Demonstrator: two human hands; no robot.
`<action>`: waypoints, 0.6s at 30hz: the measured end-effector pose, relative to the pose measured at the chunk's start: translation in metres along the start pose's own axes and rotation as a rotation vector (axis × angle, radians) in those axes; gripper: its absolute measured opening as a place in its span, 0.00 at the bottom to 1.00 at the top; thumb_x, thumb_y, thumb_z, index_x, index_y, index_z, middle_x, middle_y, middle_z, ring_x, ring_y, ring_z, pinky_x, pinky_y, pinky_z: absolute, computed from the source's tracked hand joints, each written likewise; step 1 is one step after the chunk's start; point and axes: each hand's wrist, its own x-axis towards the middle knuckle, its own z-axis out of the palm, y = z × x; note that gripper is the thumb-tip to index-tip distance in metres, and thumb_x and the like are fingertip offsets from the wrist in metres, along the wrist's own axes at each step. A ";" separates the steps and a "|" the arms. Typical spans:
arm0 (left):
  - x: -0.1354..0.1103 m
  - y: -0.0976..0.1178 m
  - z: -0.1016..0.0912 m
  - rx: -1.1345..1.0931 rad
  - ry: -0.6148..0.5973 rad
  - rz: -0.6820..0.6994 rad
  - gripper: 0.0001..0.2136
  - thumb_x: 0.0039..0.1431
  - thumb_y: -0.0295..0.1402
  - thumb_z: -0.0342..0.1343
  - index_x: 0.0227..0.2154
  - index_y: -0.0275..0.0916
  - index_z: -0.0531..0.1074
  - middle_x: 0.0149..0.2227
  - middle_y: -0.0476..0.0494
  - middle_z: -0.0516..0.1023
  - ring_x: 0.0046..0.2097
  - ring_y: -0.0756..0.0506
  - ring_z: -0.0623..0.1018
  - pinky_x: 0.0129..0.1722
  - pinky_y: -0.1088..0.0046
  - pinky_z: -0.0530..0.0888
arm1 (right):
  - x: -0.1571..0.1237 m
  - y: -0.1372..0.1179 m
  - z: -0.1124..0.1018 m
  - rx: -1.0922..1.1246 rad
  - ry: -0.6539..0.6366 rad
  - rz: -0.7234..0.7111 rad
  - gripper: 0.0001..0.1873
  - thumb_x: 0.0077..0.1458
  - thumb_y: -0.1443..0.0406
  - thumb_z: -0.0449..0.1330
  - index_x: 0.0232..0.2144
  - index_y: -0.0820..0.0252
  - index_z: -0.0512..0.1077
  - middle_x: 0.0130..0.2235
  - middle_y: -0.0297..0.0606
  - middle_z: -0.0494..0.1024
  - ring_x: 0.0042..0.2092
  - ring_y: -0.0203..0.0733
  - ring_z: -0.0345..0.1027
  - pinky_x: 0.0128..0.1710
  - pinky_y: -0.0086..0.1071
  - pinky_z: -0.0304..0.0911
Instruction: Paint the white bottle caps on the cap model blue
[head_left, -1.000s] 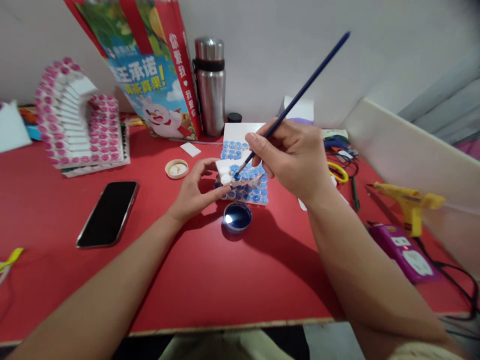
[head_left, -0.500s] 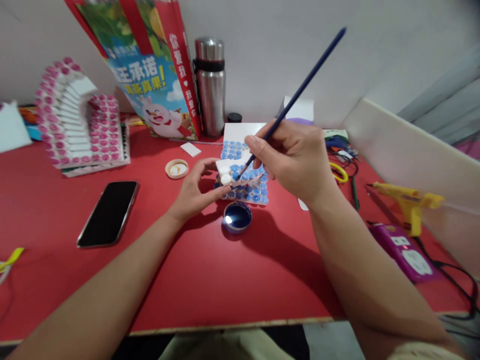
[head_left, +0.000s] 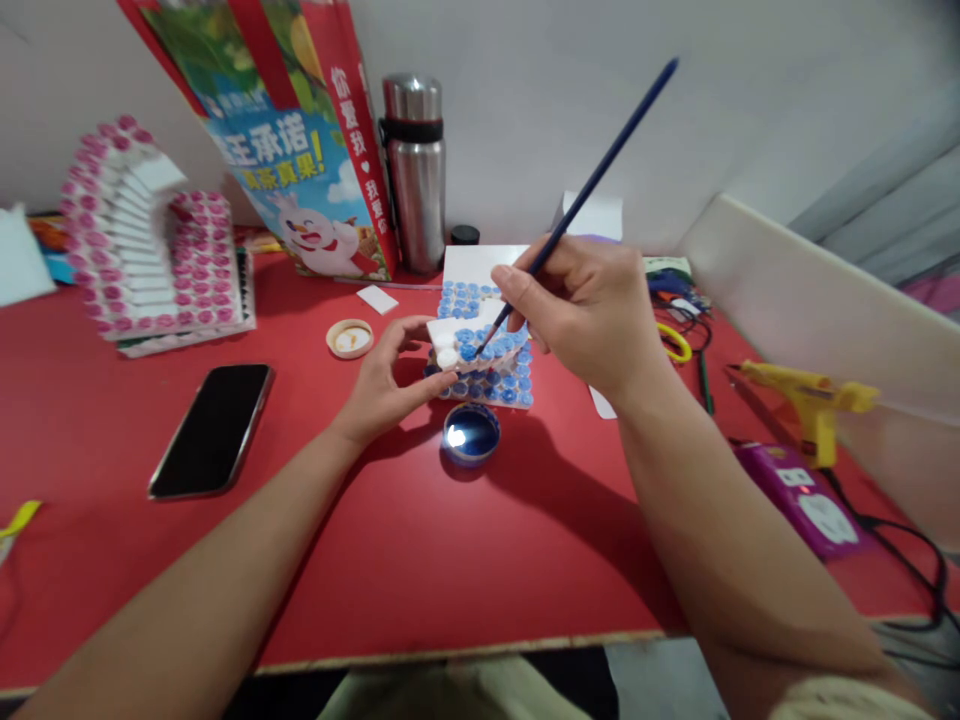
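Note:
In my right hand (head_left: 589, 310) is a long dark blue paintbrush (head_left: 600, 170), pinched near its lower end. Its bristles touch the blue discs on a small white model (head_left: 491, 345) with rows of round pieces, most painted blue. One disc (head_left: 447, 358) at the model's left end is still white. My left hand (head_left: 390, 380) grips that left end between thumb and fingers. Just in front of the model sits a round pot of dark blue paint (head_left: 471, 436), light glinting on its surface.
A phone (head_left: 214, 430) lies at left, near a pink-and-white curved model (head_left: 150, 240). Behind stand a printed bag (head_left: 300, 150) and a steel flask (head_left: 417, 180). A pot lid (head_left: 350, 339) rests left of my hand. At right are a yellow glue gun (head_left: 814, 395) and a purple power box (head_left: 806, 500).
The whole view has shifted slightly, with things appearing a little further left. Both hands keep their grips, and the brush tip stays on the discs.

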 end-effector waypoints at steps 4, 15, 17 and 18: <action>0.000 -0.001 0.000 -0.014 -0.003 0.000 0.32 0.60 0.52 0.79 0.62 0.46 0.77 0.62 0.36 0.85 0.61 0.33 0.84 0.66 0.48 0.79 | 0.001 0.003 -0.002 0.002 0.007 0.003 0.21 0.67 0.51 0.77 0.30 0.50 0.74 0.26 0.32 0.76 0.30 0.42 0.72 0.27 0.35 0.67; 0.000 -0.001 -0.001 -0.012 -0.008 -0.005 0.32 0.61 0.53 0.79 0.62 0.47 0.77 0.62 0.37 0.85 0.61 0.34 0.84 0.67 0.47 0.78 | 0.001 -0.002 -0.001 0.014 -0.006 0.022 0.19 0.69 0.56 0.75 0.29 0.51 0.74 0.26 0.33 0.76 0.31 0.42 0.71 0.28 0.36 0.68; 0.000 -0.001 -0.001 -0.011 -0.009 -0.004 0.32 0.61 0.53 0.80 0.62 0.47 0.77 0.62 0.37 0.84 0.61 0.34 0.84 0.67 0.47 0.78 | 0.001 -0.001 -0.001 0.014 -0.013 0.014 0.20 0.68 0.54 0.76 0.29 0.51 0.73 0.26 0.32 0.75 0.31 0.42 0.72 0.28 0.36 0.69; 0.000 -0.001 -0.001 -0.008 -0.010 -0.002 0.32 0.61 0.53 0.79 0.62 0.47 0.77 0.63 0.37 0.84 0.61 0.34 0.84 0.67 0.48 0.78 | 0.001 -0.001 -0.001 0.013 -0.015 0.007 0.21 0.68 0.54 0.77 0.29 0.51 0.73 0.26 0.32 0.75 0.32 0.42 0.72 0.28 0.36 0.69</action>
